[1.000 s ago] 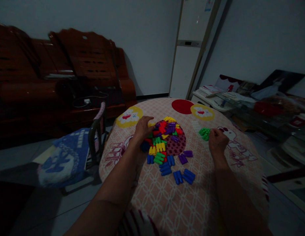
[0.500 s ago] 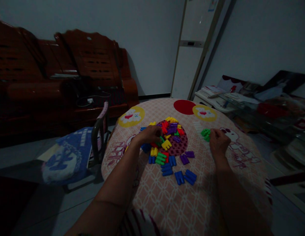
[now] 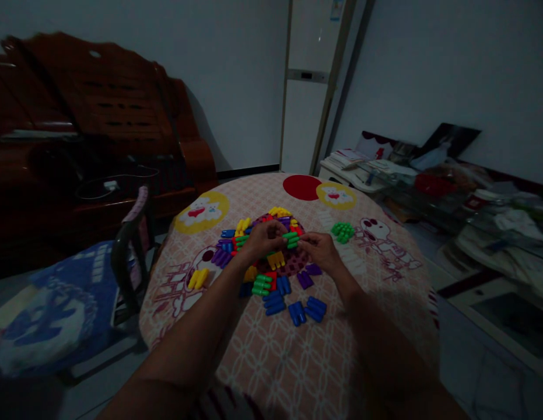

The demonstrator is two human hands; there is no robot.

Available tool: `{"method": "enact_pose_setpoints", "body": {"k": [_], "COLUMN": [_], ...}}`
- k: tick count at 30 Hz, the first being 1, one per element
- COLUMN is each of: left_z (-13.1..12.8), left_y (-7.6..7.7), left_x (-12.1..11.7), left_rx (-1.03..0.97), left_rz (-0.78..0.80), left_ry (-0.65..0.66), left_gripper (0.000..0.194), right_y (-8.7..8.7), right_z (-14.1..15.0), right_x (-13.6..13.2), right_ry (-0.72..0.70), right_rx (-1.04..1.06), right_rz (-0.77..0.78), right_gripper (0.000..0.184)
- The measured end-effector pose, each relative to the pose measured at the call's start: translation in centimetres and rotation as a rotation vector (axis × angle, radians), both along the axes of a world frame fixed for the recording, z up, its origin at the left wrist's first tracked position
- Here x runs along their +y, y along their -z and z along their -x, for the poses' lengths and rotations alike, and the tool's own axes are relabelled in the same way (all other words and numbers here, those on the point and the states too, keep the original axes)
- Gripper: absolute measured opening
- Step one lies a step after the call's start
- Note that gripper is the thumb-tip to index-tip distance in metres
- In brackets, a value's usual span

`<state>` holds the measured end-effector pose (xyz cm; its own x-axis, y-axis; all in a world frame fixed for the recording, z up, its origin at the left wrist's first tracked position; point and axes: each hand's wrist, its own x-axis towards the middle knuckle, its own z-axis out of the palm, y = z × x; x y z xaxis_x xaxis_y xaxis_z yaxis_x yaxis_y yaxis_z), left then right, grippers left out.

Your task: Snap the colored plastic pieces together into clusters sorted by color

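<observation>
Over the pile of coloured plastic building blocks, a green block [image 3: 292, 239] is pinched between both hands. My left hand [image 3: 266, 238] grips its left end with closed fingers. On its right end, the fingertips of my right hand [image 3: 320, 248] are closed. Beneath and around my hands lie yellow, red, purple, blue and green blocks, partly hidden by the left hand. A separate cluster of green blocks [image 3: 343, 231] rests to the right of my right hand. Nearer to me are another green block [image 3: 262, 285], several blue blocks [image 3: 297, 313] and purple blocks [image 3: 305, 279].
The round table [image 3: 289, 361] has a patterned cloth. A yellow block [image 3: 198, 279] lies toward its left edge. At the left stands a chair [image 3: 125, 256] with a blue cushion. A wooden sofa [image 3: 114, 111] is behind it, and a cluttered glass-topped side table [image 3: 411, 186] at the right.
My right hand has moved left from the green cluster to meet my left hand at the pile. Both now hold a green block. The view has turned right.
</observation>
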<state>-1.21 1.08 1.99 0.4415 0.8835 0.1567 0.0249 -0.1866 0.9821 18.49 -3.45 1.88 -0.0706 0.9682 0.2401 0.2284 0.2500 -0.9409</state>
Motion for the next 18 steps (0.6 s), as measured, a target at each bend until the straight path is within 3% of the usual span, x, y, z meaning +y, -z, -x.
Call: {"method": "enact_pose_setpoints", "body": {"k": [3, 6, 11, 14, 18], "left_z": [0.5, 2.1, 6.0, 7.9, 9.2], "left_y": [-0.3, -1.1, -1.9, -1.7, -1.4], "left_x": [0.2, 0.5, 1.3, 1.7, 2.0], "left_rx": [0.092, 0.324, 0.792, 0.941, 0.982], "left_rz": [-0.1, -0.278, -0.432, -0.408, -0.402], "left_ry": [-0.07, -0.29, -0.562, -0.596, -0.553], "left_gripper": [0.029, 0.022, 0.02, 0.019, 0.017], "right_y": [-0.3, -0.6, -0.1, 0.7, 1.8], "right_z": [-1.3, -4.1, -8.8, -9.6, -9.1], "right_x": [0.4, 0.9, 1.5, 1.7, 1.9], "right_ry": [0.104, 0.305, 0.632, 0.714, 0.746], "right_rx": [0.056, 0.02, -0.318, -0.52, -0.672], "right_rz": [0.032, 0.005, -0.174, -0.211, -0.206], "right_gripper": [0.028, 0.032, 0.031, 0.029, 0.026]}}
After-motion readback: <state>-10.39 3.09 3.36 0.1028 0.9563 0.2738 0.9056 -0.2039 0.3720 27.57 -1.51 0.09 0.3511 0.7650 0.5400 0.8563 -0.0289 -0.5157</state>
